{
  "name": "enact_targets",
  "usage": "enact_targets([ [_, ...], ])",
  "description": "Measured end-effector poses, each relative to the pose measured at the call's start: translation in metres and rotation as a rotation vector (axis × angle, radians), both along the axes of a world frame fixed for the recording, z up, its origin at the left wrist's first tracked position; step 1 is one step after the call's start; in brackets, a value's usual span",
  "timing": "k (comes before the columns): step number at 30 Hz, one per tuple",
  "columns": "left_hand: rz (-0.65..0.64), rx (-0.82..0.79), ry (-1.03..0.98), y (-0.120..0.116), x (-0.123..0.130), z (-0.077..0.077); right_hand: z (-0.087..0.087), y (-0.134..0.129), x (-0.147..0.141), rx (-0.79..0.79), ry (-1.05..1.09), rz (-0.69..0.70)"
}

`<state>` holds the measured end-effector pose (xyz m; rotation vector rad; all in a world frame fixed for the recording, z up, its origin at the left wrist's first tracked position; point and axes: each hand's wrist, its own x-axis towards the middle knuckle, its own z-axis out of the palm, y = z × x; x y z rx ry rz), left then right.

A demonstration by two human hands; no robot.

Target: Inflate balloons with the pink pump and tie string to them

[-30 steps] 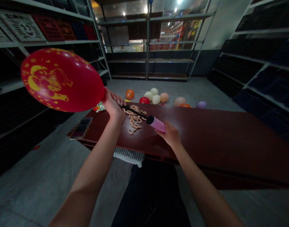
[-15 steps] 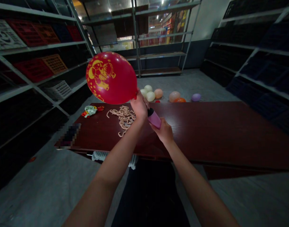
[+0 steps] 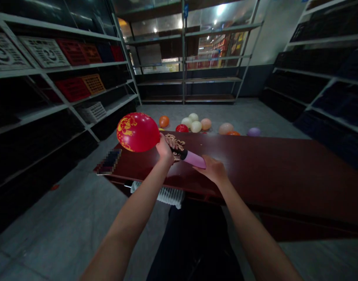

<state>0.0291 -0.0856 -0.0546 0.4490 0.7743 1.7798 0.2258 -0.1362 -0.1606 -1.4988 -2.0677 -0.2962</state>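
A red balloon [image 3: 138, 132] with yellow printed figures is inflated and hangs to the left of my left hand [image 3: 165, 150]. That hand is closed round the balloon's neck and the front end of a balloon pump [image 3: 194, 159]. The pump has a pink body and a black collar; a dark shaft shows between the collar and my left hand. My right hand [image 3: 212, 168] grips the rear end of the pink body. Behind my left hand, a tangled pile of tan cord [image 3: 176, 140] lies on the table, partly hidden by the hand and pump.
The dark red table [image 3: 269, 168] spans the front. A blurred phone-like item [image 3: 109, 161] lies at its left corner. Beyond its far edge, several balloons [image 3: 195, 126] rest on the floor. A white ribbed thing [image 3: 169, 196] shows below the near edge. Shelves with crates [image 3: 72, 88] stand left.
The view has shifted, with more floor balloons showing. The red balloon is lower and covers less of the view. The pump lies flatter, and its dark shaft now shows between my hands.
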Motion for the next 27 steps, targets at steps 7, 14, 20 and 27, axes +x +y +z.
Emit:
enact_targets([
  [7,0.035,-0.067,-0.117,-0.015,-0.082,0.004,-0.001,0.0,-0.002,0.067,-0.123,0.093],
  [14,0.159,0.067,-0.045,-0.031,-0.111,0.036,0.001,0.002,-0.003,0.067,-0.039,0.16],
  [20,0.22,0.207,-0.031,-0.016,-0.055,0.076,0.0,0.007,0.003,-0.029,0.146,0.009],
  [27,0.139,0.232,0.106,0.017,0.027,0.07,0.0,0.011,0.005,-0.067,0.254,-0.066],
])
